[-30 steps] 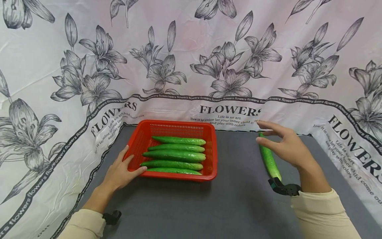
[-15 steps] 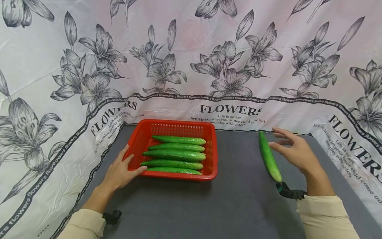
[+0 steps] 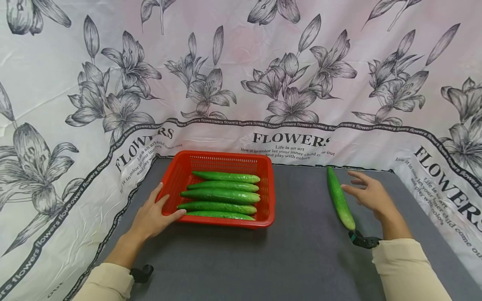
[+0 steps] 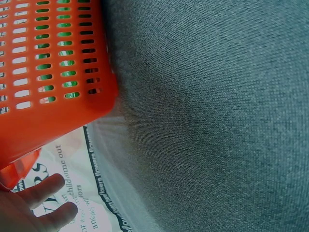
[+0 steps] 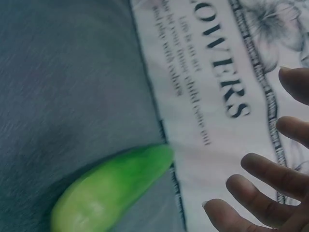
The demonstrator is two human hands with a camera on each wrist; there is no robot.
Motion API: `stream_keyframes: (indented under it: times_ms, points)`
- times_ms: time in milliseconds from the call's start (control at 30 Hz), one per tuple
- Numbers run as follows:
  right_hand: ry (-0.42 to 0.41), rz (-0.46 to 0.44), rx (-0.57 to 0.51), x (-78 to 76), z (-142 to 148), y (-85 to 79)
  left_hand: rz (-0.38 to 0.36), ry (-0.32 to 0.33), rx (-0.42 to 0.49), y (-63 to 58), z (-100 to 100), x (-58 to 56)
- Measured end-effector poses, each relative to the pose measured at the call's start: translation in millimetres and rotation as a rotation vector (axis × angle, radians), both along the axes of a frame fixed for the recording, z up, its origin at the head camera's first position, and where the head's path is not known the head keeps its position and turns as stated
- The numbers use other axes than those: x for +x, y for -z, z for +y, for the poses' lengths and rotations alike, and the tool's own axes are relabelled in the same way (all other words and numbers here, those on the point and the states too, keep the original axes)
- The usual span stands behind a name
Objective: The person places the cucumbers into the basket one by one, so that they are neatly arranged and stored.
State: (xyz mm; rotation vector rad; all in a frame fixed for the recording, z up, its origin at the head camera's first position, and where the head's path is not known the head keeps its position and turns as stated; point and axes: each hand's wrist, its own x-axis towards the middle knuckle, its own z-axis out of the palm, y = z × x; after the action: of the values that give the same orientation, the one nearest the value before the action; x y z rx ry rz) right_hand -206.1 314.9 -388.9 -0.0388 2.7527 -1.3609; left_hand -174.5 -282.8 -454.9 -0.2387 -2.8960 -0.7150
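Observation:
A red plastic basket (image 3: 269,200) with slotted walls stands on the grey table, several green cucumbers (image 3: 222,195) lying side by side in it. At its front left corner my left hand (image 3: 152,217) rests against the rim with spread fingers, thumb along the front edge. In the left wrist view, two straight fingers (image 4: 46,191) show beside the basket wall (image 4: 53,111). A single cucumber (image 3: 340,200) lies lengthwise on the table to the right. Just right of it hovers my right hand (image 3: 370,196), fingers spread and holding nothing; the right wrist view shows them apart from the cucumber (image 5: 111,188).
White cloth (image 3: 241,83) printed with flowers and lettering hangs behind the table and down both sides. Grey table surface (image 3: 301,234) lies between basket and lone cucumber, and in front of them. Each wrist wears a dark strap.
My right hand has drawn back to the right from above the lone cucumber and dipped slightly, uncovering the cucumber's far end. My left hand and the basket stay put.

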Motion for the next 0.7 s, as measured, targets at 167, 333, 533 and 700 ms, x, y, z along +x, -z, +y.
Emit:
stream_keyframes:
  times_ms: [167,333,533,700]
  points:
    - [0.035,-0.077,0.049,-9.8,5.5,16.6,-0.001,-0.004,-0.001,0.4,-0.8,0.4]
    - [0.054,-0.163,0.057,-17.0,11.2,30.3,0.011,-0.005,-0.008,0.9,-0.2,1.1]
    - [0.055,-0.248,0.078,-24.4,17.6,46.0,0.005,-0.009,-0.008,-0.5,-0.1,1.2]
    - [0.068,-0.307,0.024,-26.3,18.7,53.3,0.009,-0.006,-0.015,-1.9,0.5,1.1]
